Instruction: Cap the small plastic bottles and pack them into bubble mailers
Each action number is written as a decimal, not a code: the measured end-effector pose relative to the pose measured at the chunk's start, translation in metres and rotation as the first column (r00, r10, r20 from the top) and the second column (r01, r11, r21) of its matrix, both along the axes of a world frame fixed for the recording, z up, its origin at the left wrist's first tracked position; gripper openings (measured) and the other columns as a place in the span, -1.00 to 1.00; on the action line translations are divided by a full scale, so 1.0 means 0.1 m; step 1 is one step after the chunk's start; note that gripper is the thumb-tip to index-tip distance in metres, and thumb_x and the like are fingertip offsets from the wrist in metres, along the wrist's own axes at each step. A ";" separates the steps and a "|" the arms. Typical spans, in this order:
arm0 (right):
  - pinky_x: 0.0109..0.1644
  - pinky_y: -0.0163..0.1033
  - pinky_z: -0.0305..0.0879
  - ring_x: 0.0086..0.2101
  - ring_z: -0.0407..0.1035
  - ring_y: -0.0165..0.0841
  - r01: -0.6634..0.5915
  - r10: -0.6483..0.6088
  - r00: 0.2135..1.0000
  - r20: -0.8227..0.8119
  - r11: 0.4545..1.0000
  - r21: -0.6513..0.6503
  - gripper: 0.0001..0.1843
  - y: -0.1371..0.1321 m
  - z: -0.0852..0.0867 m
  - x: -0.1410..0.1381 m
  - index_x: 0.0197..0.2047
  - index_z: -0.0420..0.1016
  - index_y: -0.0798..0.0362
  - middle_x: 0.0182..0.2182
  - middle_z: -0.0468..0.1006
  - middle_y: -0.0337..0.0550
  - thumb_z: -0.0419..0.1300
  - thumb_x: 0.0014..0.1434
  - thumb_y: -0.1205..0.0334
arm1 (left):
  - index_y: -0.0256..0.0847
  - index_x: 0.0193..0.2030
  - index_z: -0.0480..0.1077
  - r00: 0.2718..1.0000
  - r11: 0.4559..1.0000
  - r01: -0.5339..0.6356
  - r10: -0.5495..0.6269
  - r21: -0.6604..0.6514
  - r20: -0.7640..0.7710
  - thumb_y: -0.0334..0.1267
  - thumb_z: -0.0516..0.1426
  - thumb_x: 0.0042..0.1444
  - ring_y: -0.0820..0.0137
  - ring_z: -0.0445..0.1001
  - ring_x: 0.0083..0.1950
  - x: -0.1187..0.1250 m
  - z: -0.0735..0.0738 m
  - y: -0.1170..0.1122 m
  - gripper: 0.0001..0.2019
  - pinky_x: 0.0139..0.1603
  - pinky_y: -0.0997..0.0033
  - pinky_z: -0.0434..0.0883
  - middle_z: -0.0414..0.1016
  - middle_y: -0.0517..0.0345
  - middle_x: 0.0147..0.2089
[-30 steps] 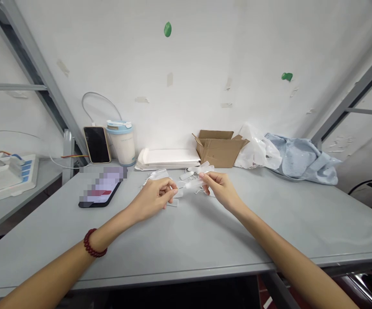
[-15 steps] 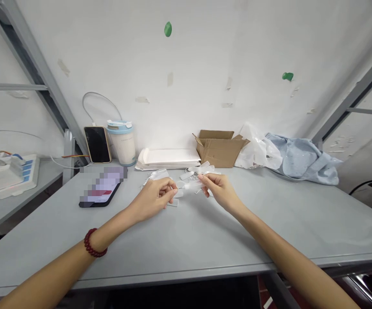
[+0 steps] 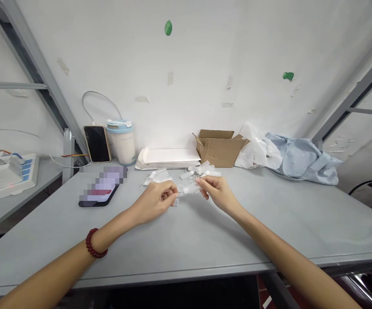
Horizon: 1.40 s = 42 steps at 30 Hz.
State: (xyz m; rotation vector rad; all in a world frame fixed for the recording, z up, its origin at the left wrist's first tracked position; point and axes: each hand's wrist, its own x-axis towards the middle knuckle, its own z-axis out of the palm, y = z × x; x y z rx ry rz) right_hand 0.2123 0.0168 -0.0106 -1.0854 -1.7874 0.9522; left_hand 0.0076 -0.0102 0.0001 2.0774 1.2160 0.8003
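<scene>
Between my hands is a small translucent white plastic piece (image 3: 190, 189) with a thin loop at its left end. My right hand (image 3: 217, 189) pinches the body of this piece between thumb and fingers. At the other end, my left hand (image 3: 159, 198) has its fingertips closed on the thin loop. Similar white pieces with thin strings lie in one pile (image 3: 158, 175) just behind my left hand and another pile (image 3: 202, 169) behind my right hand. A flat clear piece (image 3: 176, 202) shows partly beside my left fingertips.
A phone (image 3: 104, 189) lies on the grey table (image 3: 186, 244) at left. Along the wall stand another phone (image 3: 97, 144), a lidded cup (image 3: 124, 143), white envelopes (image 3: 173, 158), an opened cardboard box (image 3: 221, 152), a plastic bag (image 3: 257, 150) and blue cloth (image 3: 302, 156).
Both hands have shifted only slightly. The left hand now covers more of the flat clear piece, and the loop of the held piece shows more plainly between the hands.
</scene>
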 end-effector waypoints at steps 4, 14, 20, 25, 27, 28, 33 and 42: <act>-0.48 -0.36 0.07 -0.61 0.13 -0.52 -0.009 0.010 1.000 0.012 1.000 -0.003 -0.54 0.01 -0.03 0.00 -0.65 0.23 0.08 -0.70 0.26 -0.31 0.03 0.17 -0.02 | -0.25 -0.37 0.33 1.000 1.000 0.002 -0.002 0.004 -0.004 -0.29 0.00 0.09 0.49 0.37 -0.53 0.00 -0.01 -0.01 -0.87 -0.49 0.54 0.31 0.42 0.23 -0.55; -0.50 -0.37 0.07 -0.62 0.14 -0.53 -0.020 0.020 1.000 0.013 1.000 -0.021 -0.54 0.01 -0.05 -0.02 -0.65 0.23 0.09 -0.70 0.26 -0.32 0.04 0.16 -0.01 | -0.26 -0.36 0.35 1.000 1.000 0.003 -0.003 -0.019 -0.023 -0.32 0.00 0.07 0.52 0.37 -0.56 0.00 -0.01 -0.01 -0.87 -0.51 0.57 0.28 0.43 0.24 -0.55; -0.51 -0.38 0.06 -0.63 0.15 -0.53 -0.028 0.029 0.999 0.037 0.999 -0.027 -0.53 0.03 -0.06 -0.03 -0.66 0.24 0.09 -0.70 0.28 -0.32 0.04 0.16 -0.01 | -0.26 -0.36 0.36 1.000 0.998 0.007 -0.007 -0.066 -0.002 -0.31 0.00 0.06 0.52 0.35 -0.57 0.00 -0.04 0.00 -0.87 -0.52 0.56 0.30 0.40 0.24 -0.56; -0.49 -0.36 0.07 -0.63 0.17 -0.52 -0.026 0.028 0.999 0.046 0.998 -0.051 -0.51 0.06 -0.06 -0.03 -0.66 0.26 0.09 -0.70 0.30 -0.30 0.02 0.17 -0.03 | -0.27 -0.33 0.37 0.999 0.989 0.016 -0.010 -0.148 0.040 -0.25 0.01 0.06 0.51 0.33 -0.59 -0.02 -0.01 0.03 -0.83 -0.51 0.52 0.32 0.41 0.24 -0.54; -0.48 -0.36 0.09 -0.62 0.18 -0.51 -0.024 0.026 0.999 0.033 0.998 -0.062 -0.51 0.06 -0.05 -0.02 -0.65 0.27 0.10 -0.70 0.32 -0.29 0.02 0.17 -0.04 | -0.27 -0.34 0.39 0.999 0.987 0.016 -0.008 -0.159 0.052 -0.25 -0.02 0.09 0.52 0.32 -0.60 -0.03 0.01 0.05 -0.80 -0.48 0.51 0.31 0.42 0.22 -0.52; -0.48 -0.36 0.09 -0.62 0.19 -0.51 -0.021 0.024 0.999 0.030 0.998 -0.067 -0.51 0.06 -0.04 -0.02 -0.65 0.27 0.10 -0.69 0.32 -0.29 0.02 0.18 -0.04 | -0.27 -0.35 0.40 0.998 0.987 0.012 -0.003 -0.160 0.058 -0.25 -0.04 0.10 0.53 0.32 -0.60 -0.05 0.03 0.06 -0.78 -0.47 0.50 0.31 0.43 0.22 -0.51; -0.46 -0.36 0.09 -0.62 0.18 -0.51 0.004 -0.002 1.000 0.028 0.997 -0.074 -0.50 0.06 -0.03 0.01 -0.66 0.25 0.10 -0.70 0.30 -0.30 0.01 0.18 -0.04 | -0.27 -0.33 0.42 0.996 0.980 -0.030 0.046 -0.195 0.079 -0.23 -0.05 0.11 0.51 0.32 -0.59 -0.08 0.05 0.09 -0.75 -0.48 0.49 0.30 0.43 0.21 -0.52; -0.50 -0.37 0.07 -0.64 0.18 -0.52 -0.014 0.016 1.000 0.024 0.995 -0.102 -0.50 0.05 -0.06 -0.02 -0.67 0.24 0.10 -0.71 0.31 -0.30 0.02 0.18 -0.05 | -0.26 -0.43 0.34 0.996 0.972 0.018 0.003 -0.235 0.088 -0.20 0.05 0.07 0.53 0.32 -0.60 -0.03 0.02 0.06 -0.82 -0.50 0.52 0.27 0.40 0.25 -0.54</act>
